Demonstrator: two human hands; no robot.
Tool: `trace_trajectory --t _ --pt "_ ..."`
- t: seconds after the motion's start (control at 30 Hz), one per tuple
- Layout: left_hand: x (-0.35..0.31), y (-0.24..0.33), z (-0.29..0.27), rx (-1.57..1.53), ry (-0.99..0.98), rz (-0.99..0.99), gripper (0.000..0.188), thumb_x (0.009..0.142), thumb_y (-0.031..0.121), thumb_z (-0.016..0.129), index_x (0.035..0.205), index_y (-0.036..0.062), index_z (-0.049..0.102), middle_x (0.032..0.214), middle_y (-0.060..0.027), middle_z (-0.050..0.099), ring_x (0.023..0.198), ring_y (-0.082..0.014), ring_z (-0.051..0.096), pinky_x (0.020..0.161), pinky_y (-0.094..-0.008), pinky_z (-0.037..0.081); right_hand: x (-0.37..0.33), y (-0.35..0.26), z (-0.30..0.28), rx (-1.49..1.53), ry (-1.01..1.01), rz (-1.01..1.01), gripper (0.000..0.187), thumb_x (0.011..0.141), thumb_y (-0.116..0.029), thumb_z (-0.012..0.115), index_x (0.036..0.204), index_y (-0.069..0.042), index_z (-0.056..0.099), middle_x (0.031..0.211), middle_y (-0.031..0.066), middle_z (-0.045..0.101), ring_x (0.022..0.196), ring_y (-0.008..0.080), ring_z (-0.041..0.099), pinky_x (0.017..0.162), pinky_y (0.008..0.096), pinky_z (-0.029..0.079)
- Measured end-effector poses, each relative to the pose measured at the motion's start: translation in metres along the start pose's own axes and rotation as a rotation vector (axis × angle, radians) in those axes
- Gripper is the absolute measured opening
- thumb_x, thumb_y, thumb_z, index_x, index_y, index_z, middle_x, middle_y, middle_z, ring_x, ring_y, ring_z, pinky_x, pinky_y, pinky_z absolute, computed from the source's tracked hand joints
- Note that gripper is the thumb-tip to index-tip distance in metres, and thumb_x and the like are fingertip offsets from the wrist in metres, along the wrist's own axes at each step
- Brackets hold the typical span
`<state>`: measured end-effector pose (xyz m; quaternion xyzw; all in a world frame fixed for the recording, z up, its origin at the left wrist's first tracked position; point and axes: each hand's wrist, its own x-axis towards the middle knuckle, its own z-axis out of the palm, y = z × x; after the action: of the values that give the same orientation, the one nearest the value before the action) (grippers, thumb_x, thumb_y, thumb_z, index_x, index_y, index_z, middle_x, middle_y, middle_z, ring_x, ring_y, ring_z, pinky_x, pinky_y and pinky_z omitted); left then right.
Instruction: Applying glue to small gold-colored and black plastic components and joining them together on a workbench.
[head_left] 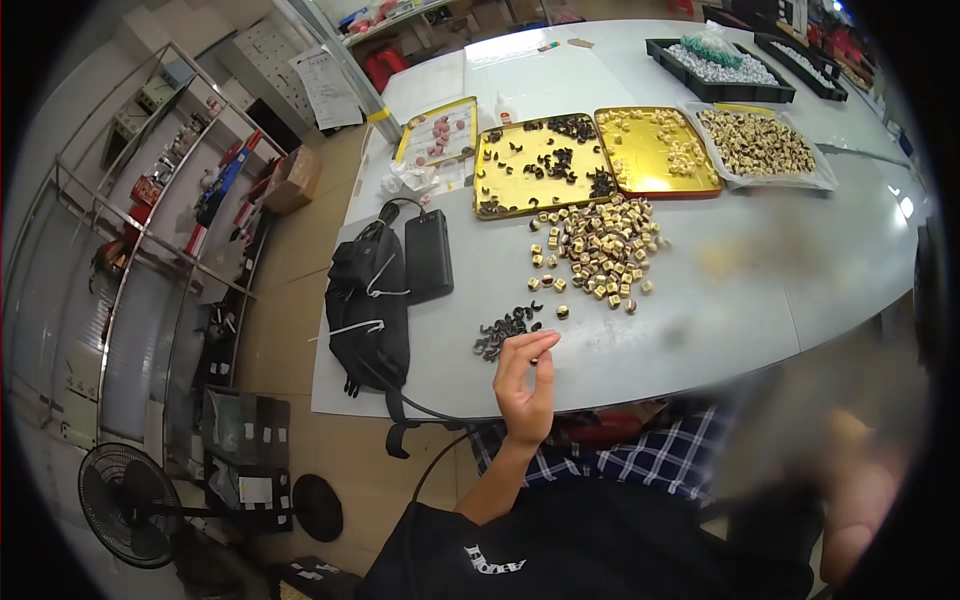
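Left hand (525, 395): thumb and fingers bent close, can't tell if clamped on anything; right hand (865, 490) blurred, grip unreadable. Just left of left fingertips, black curved pieces (507, 332); beyond, gold-and-dark beads (605, 245), then yellow tray (525, 182).

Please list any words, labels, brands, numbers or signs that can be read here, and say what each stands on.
None that I can quote reliably.
Black shirt: white lettering, creased and angled; no sure reading.
Hanging paper sheet: print too small to read.
Small white bottle: reddish label, too small to read.
Stacked dark bins: white labels, any writing too small to read.
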<state>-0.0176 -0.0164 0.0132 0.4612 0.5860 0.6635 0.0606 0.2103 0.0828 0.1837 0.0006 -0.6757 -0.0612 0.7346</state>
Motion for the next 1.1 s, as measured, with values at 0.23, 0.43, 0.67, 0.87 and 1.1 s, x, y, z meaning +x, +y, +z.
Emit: trace_trajectory --t 0.23,0.43,0.67,0.87,1.1 --pt "-0.006 -0.011 -0.008 0.030 0.052 -0.032 0.014 0.084 -0.004 0.050 0.093 -0.0043 0.061 0.098 -0.0115 0.057 0.092 -0.0181 0.053 0.083 -0.0268 0.041 -0.017 0.020 0.007 0.113 0.079 0.000 0.058 0.085 -0.051 0.048 0.113 -0.003 0.035 0.106 0.0097 0.040 0.088 0.0188 0.048 0.073 0.0303 0.040" --pt "-0.008 -0.010 -0.012 0.132 0.079 0.028 0.014 0.084 -0.004 0.049 0.092 -0.0051 0.060 0.096 -0.0121 0.058 0.091 -0.0195 0.054 0.084 -0.0285 0.042 -0.027 0.042 0.004 0.206 0.120 0.021 0.055 0.082 -0.050 0.053 0.104 -0.001 0.041 0.095 0.0093 0.045 0.081 0.0191 0.048 0.070 0.0308 0.041" --pt "-0.007 -0.019 -0.017 0.153 0.191 0.021 0.014 0.083 -0.004 0.048 0.091 -0.0050 0.060 0.095 -0.0127 0.058 0.090 -0.0211 0.055 0.083 -0.0297 0.043 -0.066 0.013 0.007 0.319 0.167 0.290 0.053 0.080 -0.048 0.058 0.094 0.001 0.049 0.081 0.0088 0.050 0.074 0.0195 0.049 0.066 0.0314 0.041" --pt "-0.011 -0.018 -0.019 0.100 0.344 -0.003 0.014 0.081 -0.004 0.050 0.089 -0.0043 0.061 0.092 -0.0131 0.060 0.088 -0.0227 0.055 0.081 -0.0313 0.044 -0.043 -0.008 0.044 0.120 -0.429 0.402 0.019 0.080 -0.012 0.058 0.095 -0.001 0.062 0.087 0.0131 0.062 0.070 0.0219 0.058 0.061 0.0304 0.045" --pt "-0.013 -0.022 -0.019 0.031 0.327 -0.026 0.016 0.085 -0.001 0.045 0.093 -0.0040 0.059 0.098 -0.0110 0.056 0.089 -0.0173 0.052 0.078 -0.0276 0.041 -0.169 -0.038 0.140 0.264 -0.863 0.611 0.023 0.074 0.002 0.062 0.096 -0.001 0.059 0.091 0.0115 0.058 0.082 0.0277 0.057 0.071 0.0341 0.048"
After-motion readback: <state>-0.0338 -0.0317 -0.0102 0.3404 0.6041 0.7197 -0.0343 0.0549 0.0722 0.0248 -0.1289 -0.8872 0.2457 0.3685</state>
